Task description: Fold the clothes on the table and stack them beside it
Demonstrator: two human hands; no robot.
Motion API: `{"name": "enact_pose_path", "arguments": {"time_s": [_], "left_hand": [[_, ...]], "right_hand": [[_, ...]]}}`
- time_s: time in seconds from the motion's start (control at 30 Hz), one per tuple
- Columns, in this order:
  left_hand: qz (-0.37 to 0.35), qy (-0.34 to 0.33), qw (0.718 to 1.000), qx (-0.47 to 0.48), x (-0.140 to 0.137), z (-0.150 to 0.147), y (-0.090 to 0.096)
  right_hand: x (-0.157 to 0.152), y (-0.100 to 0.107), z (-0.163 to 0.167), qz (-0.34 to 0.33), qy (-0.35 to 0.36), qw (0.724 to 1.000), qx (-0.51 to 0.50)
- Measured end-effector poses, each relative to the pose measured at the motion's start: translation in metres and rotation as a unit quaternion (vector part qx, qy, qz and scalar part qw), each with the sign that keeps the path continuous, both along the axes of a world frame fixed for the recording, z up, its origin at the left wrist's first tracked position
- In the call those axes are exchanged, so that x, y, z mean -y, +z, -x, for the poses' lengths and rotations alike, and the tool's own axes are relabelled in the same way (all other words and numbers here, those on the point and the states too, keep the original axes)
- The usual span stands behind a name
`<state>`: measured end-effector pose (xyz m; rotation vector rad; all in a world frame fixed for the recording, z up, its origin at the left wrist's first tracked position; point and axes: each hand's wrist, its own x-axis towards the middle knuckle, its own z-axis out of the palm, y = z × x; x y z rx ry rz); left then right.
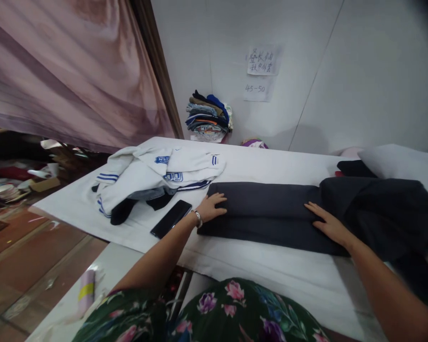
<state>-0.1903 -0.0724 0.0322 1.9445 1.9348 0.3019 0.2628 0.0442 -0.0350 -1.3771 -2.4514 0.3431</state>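
**Dark garment (264, 202) laid on a white-covered table (271, 168)**

We observed the dark garment along the near side of the table, directly before the wearer; its left part formed a flat oblong panel with a lengthwise crease, while its right part lay loose and rumpled. The left hand (211, 208), with a silvery bracelet (198, 218) at the wrist, rested near the panel's left end, its fingers extended and slightly spread. The right hand (326, 222) lay beside the rumpled part, its fingers likewise straightened on the cloth, thumb apart. Just left of the left wrist we noted a black phone (171, 219) and, beyond it, a white long-sleeved top (142, 173) with blue stripes, loosely heaped. Near the wall we saw a stack of folded clothes (207, 116); a handwritten notice (262, 61) hung above a second sheet (257, 89).
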Motion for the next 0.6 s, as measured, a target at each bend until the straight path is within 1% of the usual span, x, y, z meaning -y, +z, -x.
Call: {"name": "enact_pose_path", "arguments": {"time_s": [0.03,0.1,0.13,0.17,0.2,0.23,0.3,0.43,0.5,0.6], "left_hand": [[-0.027,0.062,0.998,0.014,-0.001,0.005,0.001],[-0.055,0.195,0.979,0.032,-0.002,0.014,0.0],[-0.046,0.247,0.967,0.044,-0.003,0.017,-0.001],[-0.024,0.281,0.958,0.058,-0.003,0.019,-0.003],[0.002,0.299,0.952,0.074,-0.004,0.02,-0.005],[0.02,0.306,0.948,0.087,-0.005,0.02,-0.006],[0.027,0.318,0.941,0.112,-0.008,0.019,-0.006],[0.029,0.338,0.918,0.208,-0.015,0.019,-0.002],[0.038,0.33,0.912,0.239,-0.017,0.019,0.0],[0.025,0.304,0.918,0.255,-0.019,0.016,-0.002]], "right_hand": [[0.001,0.001,0.001,0.009,-0.005,1.0,-0.014],[0.004,0.0,0.005,-0.003,-0.027,0.999,-0.02],[0.007,-0.002,0.009,-0.02,-0.038,0.999,-0.011],[0.009,-0.004,0.013,-0.041,-0.047,0.998,0.003],[0.011,-0.007,0.016,-0.063,-0.052,0.997,0.017],[0.013,-0.01,0.018,-0.082,-0.055,0.995,0.029],[0.016,-0.014,0.021,-0.105,-0.054,0.992,0.042],[0.018,-0.015,0.021,-0.119,-0.052,0.991,0.043],[0.019,-0.014,0.021,-0.12,-0.056,0.99,0.042],[0.019,-0.014,0.021,-0.118,-0.054,0.991,0.044]]}}
